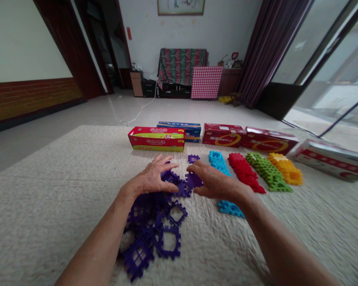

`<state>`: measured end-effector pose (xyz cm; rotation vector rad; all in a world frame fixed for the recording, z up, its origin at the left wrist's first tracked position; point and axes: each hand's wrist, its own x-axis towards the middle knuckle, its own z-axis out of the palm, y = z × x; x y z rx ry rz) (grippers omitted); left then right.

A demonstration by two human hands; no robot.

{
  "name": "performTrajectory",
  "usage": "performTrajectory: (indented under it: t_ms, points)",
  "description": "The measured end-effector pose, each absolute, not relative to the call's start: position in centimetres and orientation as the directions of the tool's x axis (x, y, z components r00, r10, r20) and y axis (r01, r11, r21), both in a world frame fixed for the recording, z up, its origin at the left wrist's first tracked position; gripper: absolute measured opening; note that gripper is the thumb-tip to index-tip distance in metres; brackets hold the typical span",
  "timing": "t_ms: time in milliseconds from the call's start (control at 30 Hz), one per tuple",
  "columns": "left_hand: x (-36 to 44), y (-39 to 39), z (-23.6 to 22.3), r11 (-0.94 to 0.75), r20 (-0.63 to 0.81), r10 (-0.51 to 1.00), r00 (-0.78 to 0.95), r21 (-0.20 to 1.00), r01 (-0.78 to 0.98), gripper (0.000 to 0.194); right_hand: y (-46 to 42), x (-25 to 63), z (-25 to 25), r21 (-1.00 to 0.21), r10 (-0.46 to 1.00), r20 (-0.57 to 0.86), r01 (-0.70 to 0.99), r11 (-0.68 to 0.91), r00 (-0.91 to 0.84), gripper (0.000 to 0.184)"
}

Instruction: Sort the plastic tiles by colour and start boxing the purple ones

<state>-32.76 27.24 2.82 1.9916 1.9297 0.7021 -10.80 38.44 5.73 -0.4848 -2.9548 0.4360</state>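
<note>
A heap of purple interlocking plastic tiles (139, 254) lies on the textured mat, some with window-like cutouts. My left hand (151, 174) is over the heap's far end, fingers spread and thumb apart, with purple pieces beneath it. Between the thumb and fingers of my right hand (213, 180) is a purple tile (193, 181). Just beyond the hands lies a single purple tile (193, 159). Right of my right hand is an overlapping row of blue tiles (219, 162), and more blue tiles (230, 208) show below the wrist.
Rows of red tiles (245, 172), green tiles (268, 171) and yellow tiles (286, 169) lie to the right. Behind them stand a red-and-yellow box (156, 143), a blue box (193, 132), two dark red boxes (223, 135) and a white-and-red box (330, 159).
</note>
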Motion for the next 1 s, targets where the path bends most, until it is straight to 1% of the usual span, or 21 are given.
performTrajectory:
  t_ms: [100, 167, 233, 267, 300, 367, 433, 500, 600, 700, 867, 1000]
  points:
    - [-34.4, 27.3, 2.5, -0.019, 0.258, 0.951, -0.172, 0.600, 0.799, 0.055, 38.8, -11.0, 5.4, -0.285, 0.327, 0.113, 0.285, 0.915, -0.938, 0.051]
    - [-35.8, 27.3, 1.4, 0.115, 0.262, 0.901, -0.347, 0.625, 0.772, 0.045, 39.1, -11.0, 5.3, -0.282, 0.350, 0.129, 0.304, 0.910, -0.928, 0.052]
    - [-37.3, 27.2, -0.1, 0.279, 0.242, 0.820, -0.518, 0.622, 0.732, 0.037, 39.4, -10.9, 5.3, -0.270, 0.414, 0.125, 0.370, 0.889, -0.902, 0.052]
    - [-37.9, 27.2, -0.9, 0.328, 0.244, 0.780, -0.577, 0.626, 0.708, 0.034, 39.7, -10.8, 5.3, -0.257, 0.448, 0.125, 0.407, 0.876, -0.885, 0.051]
    - [-38.5, 27.3, -1.6, 0.342, 0.252, 0.751, -0.610, 0.641, 0.687, 0.033, 40.0, -10.8, 5.3, -0.243, 0.479, 0.129, 0.441, 0.864, -0.868, 0.050]
    - [-39.2, 27.4, -2.8, 0.292, 0.285, 0.742, -0.608, 0.678, 0.674, 0.034, 40.9, -10.8, 5.3, -0.209, 0.522, 0.148, 0.489, 0.847, -0.840, 0.047]
    - [-39.4, 27.5, -3.5, 0.208, 0.306, 0.781, -0.545, 0.694, 0.689, 0.036, 42.0, -11.1, 5.3, -0.175, 0.544, 0.167, 0.519, 0.837, -0.822, 0.046]
    - [-39.5, 27.8, -3.7, 0.157, 0.312, 0.819, -0.482, 0.685, 0.711, 0.037, 43.2, -11.9, 5.3, -0.133, 0.563, 0.166, 0.547, 0.826, -0.810, 0.046]
    - [-39.3, 28.0, -3.6, 0.157, 0.307, 0.830, -0.465, 0.672, 0.724, 0.037, 44.8, -13.7, 5.3, -0.064, 0.569, 0.147, 0.566, 0.822, -0.809, 0.046]
    - [-39.2, 28.1, -3.4, 0.173, 0.303, 0.826, -0.476, 0.668, 0.724, 0.037, 45.8, -15.2, 5.0, -0.020, 0.581, 0.107, 0.583, 0.812, -0.807, 0.046]
    - [-38.9, 28.0, -3.1, 0.176, 0.302, 0.824, -0.480, 0.669, 0.722, 0.036, 46.7, -16.0, 3.8, 0.010, 0.596, 0.060, 0.597, 0.802, -0.801, 0.047]
    - [-38.4, 28.1, -2.8, 0.109, 0.339, 0.833, -0.437, 0.674, 0.730, 0.034, 46.8, -15.9, 3.0, 0.007, 0.592, 0.047, 0.593, 0.805, -0.805, 0.055]
